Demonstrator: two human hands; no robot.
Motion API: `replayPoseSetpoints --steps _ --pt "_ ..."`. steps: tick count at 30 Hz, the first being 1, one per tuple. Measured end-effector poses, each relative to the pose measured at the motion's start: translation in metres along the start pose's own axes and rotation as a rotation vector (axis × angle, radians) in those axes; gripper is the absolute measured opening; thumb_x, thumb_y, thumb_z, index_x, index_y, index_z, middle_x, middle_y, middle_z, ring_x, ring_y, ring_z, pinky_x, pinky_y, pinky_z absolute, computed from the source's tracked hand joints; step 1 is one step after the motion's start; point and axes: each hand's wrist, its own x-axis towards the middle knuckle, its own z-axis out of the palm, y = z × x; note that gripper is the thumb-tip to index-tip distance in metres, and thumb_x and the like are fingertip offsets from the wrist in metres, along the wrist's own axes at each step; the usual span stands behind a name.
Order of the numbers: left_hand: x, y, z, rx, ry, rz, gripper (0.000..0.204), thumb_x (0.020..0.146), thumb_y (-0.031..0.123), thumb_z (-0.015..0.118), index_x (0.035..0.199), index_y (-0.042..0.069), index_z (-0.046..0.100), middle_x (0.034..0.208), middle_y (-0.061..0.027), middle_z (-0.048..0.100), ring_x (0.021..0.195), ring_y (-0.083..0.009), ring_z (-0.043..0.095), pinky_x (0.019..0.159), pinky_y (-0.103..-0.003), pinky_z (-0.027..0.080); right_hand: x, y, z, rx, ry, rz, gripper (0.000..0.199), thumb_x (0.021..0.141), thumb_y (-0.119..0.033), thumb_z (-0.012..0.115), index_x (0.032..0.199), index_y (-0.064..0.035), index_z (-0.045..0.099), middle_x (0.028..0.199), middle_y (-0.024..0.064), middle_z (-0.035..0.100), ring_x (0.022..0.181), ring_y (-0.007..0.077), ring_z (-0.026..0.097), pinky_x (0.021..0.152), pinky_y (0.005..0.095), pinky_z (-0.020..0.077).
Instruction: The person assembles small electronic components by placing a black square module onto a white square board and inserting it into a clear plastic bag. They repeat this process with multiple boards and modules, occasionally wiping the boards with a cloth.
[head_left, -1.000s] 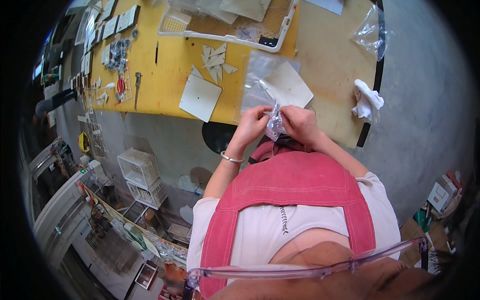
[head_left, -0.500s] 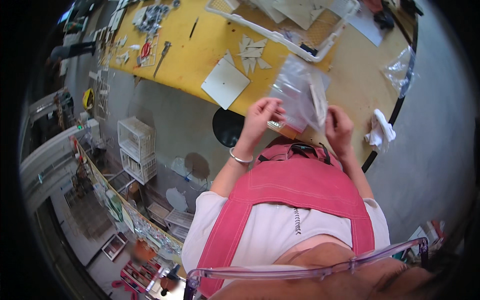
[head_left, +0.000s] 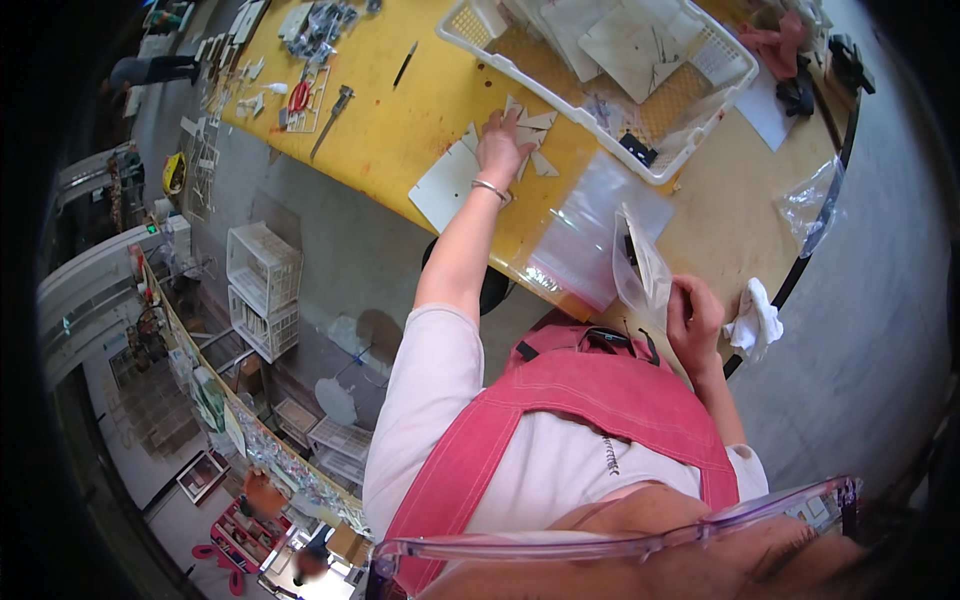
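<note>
Fingers of the left hand are laid spread on flat, pale triangular pieces on the yellow bench. A clear, crinkled plastic bag is pinched by the right hand, just beside a white latticed tray.

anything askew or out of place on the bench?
Nothing damaged or spilled. The white flat square piece overhangs the yellow table edge near the left hand, which rests on small triangular pieces. The right hand holds an open clear bag. A white rag sits crumpled at the edge.
</note>
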Motion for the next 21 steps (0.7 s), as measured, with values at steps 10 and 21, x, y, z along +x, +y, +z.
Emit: replayPoseSetpoints --steps 10,21 --pt "0.011 -0.008 0.013 0.125 -0.076 0.191 0.036 0.069 0.025 0.084 0.097 0.010 0.066 0.104 -0.0083 0.060 0.101 -0.0308 0.057 0.081 -0.043 0.051 0.008 0.005 0.002 0.029 -0.021 0.064 0.012 0.084 0.008 0.063 0.094 0.0013 0.062 0.071 0.0114 0.060 0.052 0.0201 0.055 0.048 0.0314 0.0413" --pt "0.000 -0.023 0.056 -0.157 0.023 0.059 0.013 0.084 0.020 0.063 0.089 0.008 0.066 0.094 -0.0159 0.066 0.090 -0.0377 0.062 0.078 -0.049 0.050 0.000 0.011 0.012 0.018 -0.016 0.044 0.008 0.089 0.004 0.061 0.096 0.0005 0.063 0.071 0.0075 0.058 0.057 0.0116 0.053 0.053 0.0263 0.0417"
